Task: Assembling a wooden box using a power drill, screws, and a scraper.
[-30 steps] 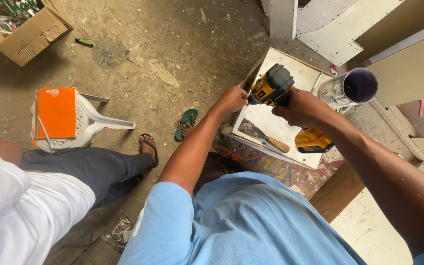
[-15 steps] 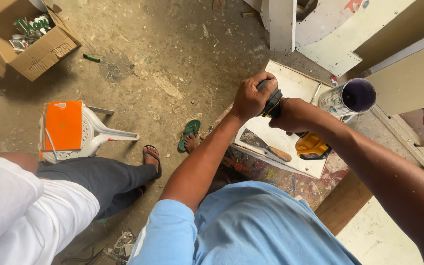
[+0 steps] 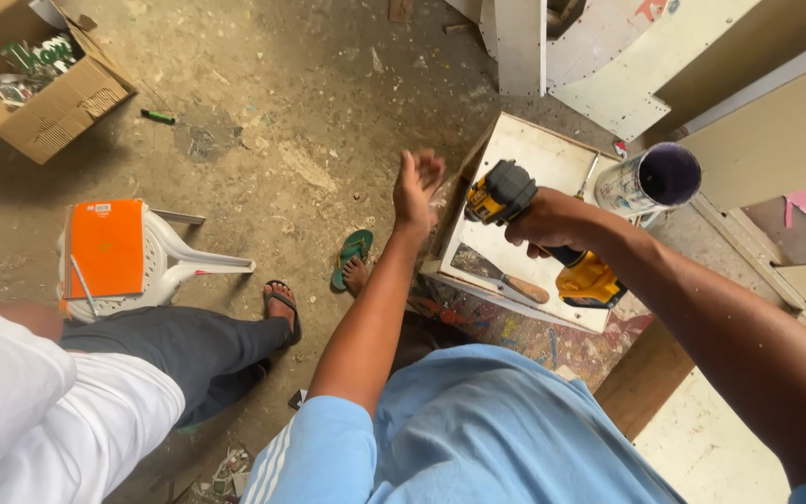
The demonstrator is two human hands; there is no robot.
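Observation:
My right hand (image 3: 552,222) grips a yellow and black cordless drill (image 3: 506,196) by its handle, its battery end (image 3: 591,280) pointing down, above a small white board table (image 3: 552,163). My left hand (image 3: 417,187) is open with fingers spread, lifted just left of the drill and touching nothing. A putty knife with a wooden handle (image 3: 506,278) lies on the table under the drill. A can with a dark purple inside (image 3: 650,179) stands at the table's right edge.
Another person in a white top and dark trousers (image 3: 188,350) sits at the left, sandalled feet (image 3: 282,303) on the dirt floor. A white plastic chair (image 3: 184,266) carries an orange book (image 3: 106,245). A cardboard box (image 3: 44,103) stands top left. White panels (image 3: 608,56) lean at the back.
My left hand has let go of the drill's front and moved left, opening. The drill has tilted so that its battery now shows below my right hand.

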